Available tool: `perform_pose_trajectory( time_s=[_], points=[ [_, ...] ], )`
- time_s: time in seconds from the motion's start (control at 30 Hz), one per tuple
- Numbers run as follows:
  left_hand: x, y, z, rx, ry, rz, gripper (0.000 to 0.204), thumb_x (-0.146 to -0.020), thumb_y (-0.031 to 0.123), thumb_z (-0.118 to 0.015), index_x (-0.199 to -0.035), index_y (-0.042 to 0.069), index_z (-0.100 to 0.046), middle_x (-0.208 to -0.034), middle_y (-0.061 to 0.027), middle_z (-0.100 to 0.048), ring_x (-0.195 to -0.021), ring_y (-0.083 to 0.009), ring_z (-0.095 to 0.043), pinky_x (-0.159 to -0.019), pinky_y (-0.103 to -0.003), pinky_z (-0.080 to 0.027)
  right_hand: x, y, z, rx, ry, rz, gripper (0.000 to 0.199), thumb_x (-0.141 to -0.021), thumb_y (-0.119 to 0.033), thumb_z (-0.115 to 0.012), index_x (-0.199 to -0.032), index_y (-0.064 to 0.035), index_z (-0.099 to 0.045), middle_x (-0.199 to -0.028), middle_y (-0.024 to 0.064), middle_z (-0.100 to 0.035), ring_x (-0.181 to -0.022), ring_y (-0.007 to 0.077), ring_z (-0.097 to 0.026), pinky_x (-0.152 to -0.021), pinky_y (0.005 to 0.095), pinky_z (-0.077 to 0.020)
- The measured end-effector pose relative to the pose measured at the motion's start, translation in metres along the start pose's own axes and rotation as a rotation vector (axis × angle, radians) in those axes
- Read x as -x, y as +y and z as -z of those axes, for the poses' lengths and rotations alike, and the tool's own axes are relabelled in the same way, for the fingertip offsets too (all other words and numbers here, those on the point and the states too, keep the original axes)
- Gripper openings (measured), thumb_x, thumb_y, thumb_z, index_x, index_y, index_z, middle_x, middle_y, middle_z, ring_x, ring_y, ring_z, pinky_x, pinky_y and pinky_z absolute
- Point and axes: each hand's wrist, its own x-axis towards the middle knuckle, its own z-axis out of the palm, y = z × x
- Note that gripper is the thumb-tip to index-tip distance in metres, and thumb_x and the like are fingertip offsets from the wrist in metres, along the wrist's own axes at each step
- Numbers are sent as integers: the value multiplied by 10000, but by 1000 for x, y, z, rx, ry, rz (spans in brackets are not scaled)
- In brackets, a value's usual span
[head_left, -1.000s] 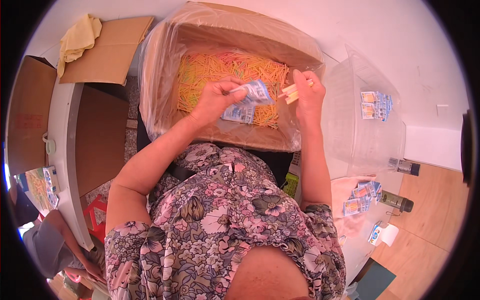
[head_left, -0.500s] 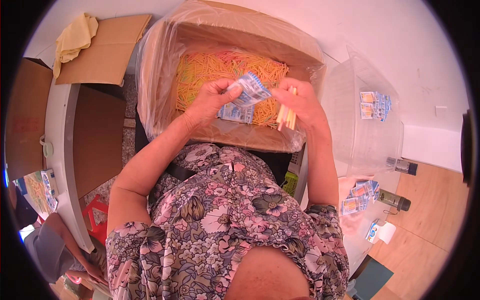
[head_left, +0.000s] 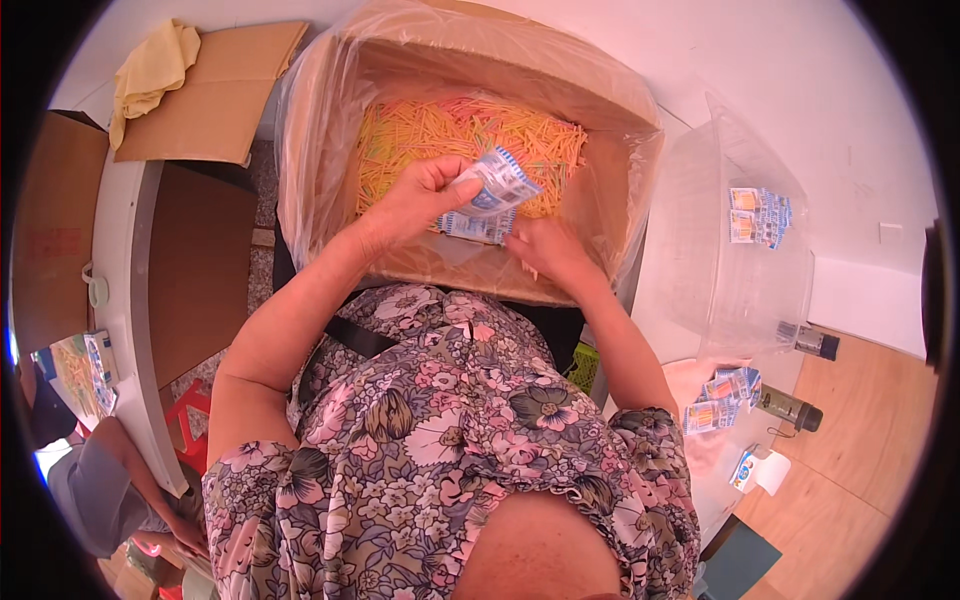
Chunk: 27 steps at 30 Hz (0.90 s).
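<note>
A big cardboard box point(head_left: 330, 190) lined with clear plastic film stands in front of me, filled with thin orange and yellow sticks point(head_left: 455, 130). My left hand point(head_left: 415, 200) pinches several small blue-and-white printed packets point(head_left: 490, 195) above the box's near side. Just under the packets is my right hand point(head_left: 545, 250), fingers closed, with a few pale sticks poking out below it. Whether it also touches the packets is not visible.
A clear plastic tub point(head_left: 735, 250) at the right holds a few printed packets point(head_left: 755, 215). More packets point(head_left: 720, 400) lie on the surface below it, beside two dark bottles point(head_left: 790, 405). Flattened cardboard with a yellow cloth point(head_left: 150, 70) lies far left. Another person point(head_left: 110, 490) sits at lower left.
My right hand came down from the box's far right to just under the packets, carrying the sticks. My left hand lifted the packets slightly and turned them.
</note>
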Motion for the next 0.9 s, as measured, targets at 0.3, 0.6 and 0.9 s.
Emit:
perform_pose_trajectory(
  time_s=[0.3,0.6,0.9],
  points=[
    [-4,10,-8,-97,73,-133,122,-802,39,-684,-921,12,-679,-864,-9,-650,-809,-52,-583,-730,-199,-476,-8,-46,95,-1226,263,-51,201,-861,-184,-631,-722,-57,-558,-601,-13,-508,-513,48,-519,-445,189,-394],
    [-4,7,-11,-221,15,-278,166,-771,52,-712,-930,10,-699,-941,-67,-668,-874,-96,-596,-794,-242,-477,-26,-61,100,-629,436,18,219,-842,-187,-660,-721,-30,-566,-607,-14,-543,-521,38,-463,-471,218,-380],
    [-5,5,-19,-83,50,-129,206,-856,177,-659,-978,14,-687,-897,-12,-656,-801,-76,-590,-727,-220,-478,-12,-79,122,-219,391,232,226,-824,-201,-662,-949,-24,-600,-630,-3,-553,-574,35,-470,-521,194,-374]
  ],
)
